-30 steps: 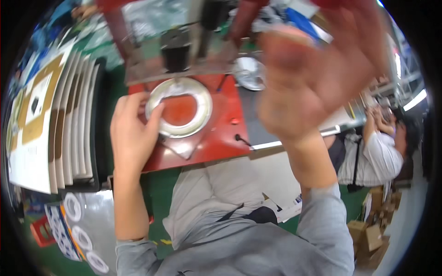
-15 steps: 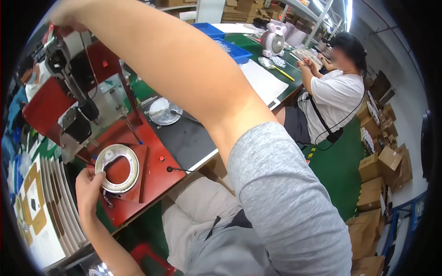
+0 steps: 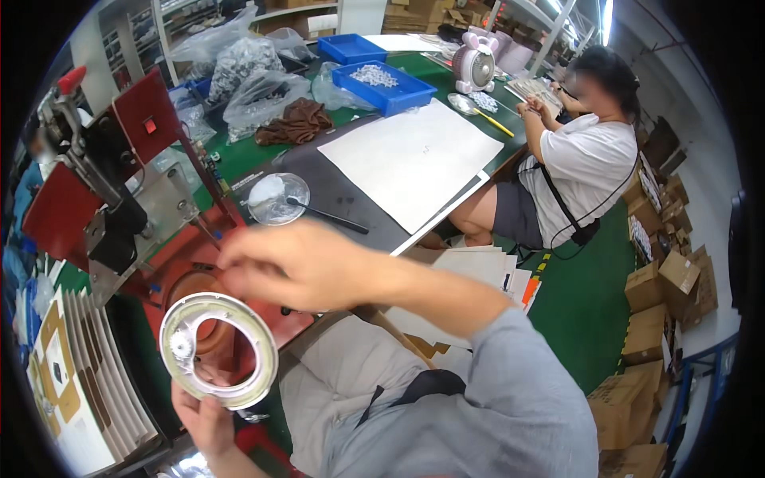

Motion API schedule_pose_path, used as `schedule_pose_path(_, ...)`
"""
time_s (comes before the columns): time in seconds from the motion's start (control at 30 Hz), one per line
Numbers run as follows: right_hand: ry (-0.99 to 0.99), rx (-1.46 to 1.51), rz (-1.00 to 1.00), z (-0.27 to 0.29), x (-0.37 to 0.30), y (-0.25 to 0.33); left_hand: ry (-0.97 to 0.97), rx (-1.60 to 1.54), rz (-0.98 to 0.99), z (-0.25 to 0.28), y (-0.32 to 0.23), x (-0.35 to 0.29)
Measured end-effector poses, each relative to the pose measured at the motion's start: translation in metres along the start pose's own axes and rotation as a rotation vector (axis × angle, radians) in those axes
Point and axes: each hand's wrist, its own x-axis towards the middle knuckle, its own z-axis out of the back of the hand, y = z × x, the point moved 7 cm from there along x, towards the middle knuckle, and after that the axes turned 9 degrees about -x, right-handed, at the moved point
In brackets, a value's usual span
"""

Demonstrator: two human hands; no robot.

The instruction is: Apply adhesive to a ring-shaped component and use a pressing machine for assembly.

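Observation:
A white ring-shaped housing (image 3: 179,368) with a small white gear set in its wider side is tilted up off the red press base (image 3: 291,325). My left hand (image 3: 209,421) grips the ring's lower edge between thumb and fingers. Just above and to the right of the ring is my right hand (image 3: 307,267), its fingers bent and smeared by motion; whether they hold anything is not visible. Behind the ring, a round reddish-brown fixture (image 3: 190,285) sits on the base. The press's lever (image 3: 72,81), with a red grip, stands raised at the upper left.
A clear dish (image 3: 293,209) of white paste and a black-handled brush (image 3: 339,221) lie on the dark mat. Farther back are a white sheet (image 3: 414,159), blue trays (image 3: 406,99) and plastic bags. A co-worker (image 3: 590,151) sits at right. Cardboard dividers (image 3: 103,358) stand at left.
My right hand has come down from the press lever to beside the ring. My left hand has lifted the ring off the fixture and brought it nearer, tilted.

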Motion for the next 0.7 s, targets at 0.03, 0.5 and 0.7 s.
schedule_pose_path(0.03, 0.13, 0.133, -0.067, -0.018, -0.027, -0.019, -0.011, -0.006, 0.001, -0.008, 0.011, -0.001)
schedule_pose_path(0.5, -0.774, 0.493, -1.057, 0.154, -0.216, -0.276, 0.332, 0.213, 0.436, -0.1, 0.111, -0.015)
schedule_pose_path(0.7, -1.003, 0.795, -1.113, 0.199, -0.246, -0.36, 0.055, 0.264, 0.681, -0.019, 0.131, -0.072)
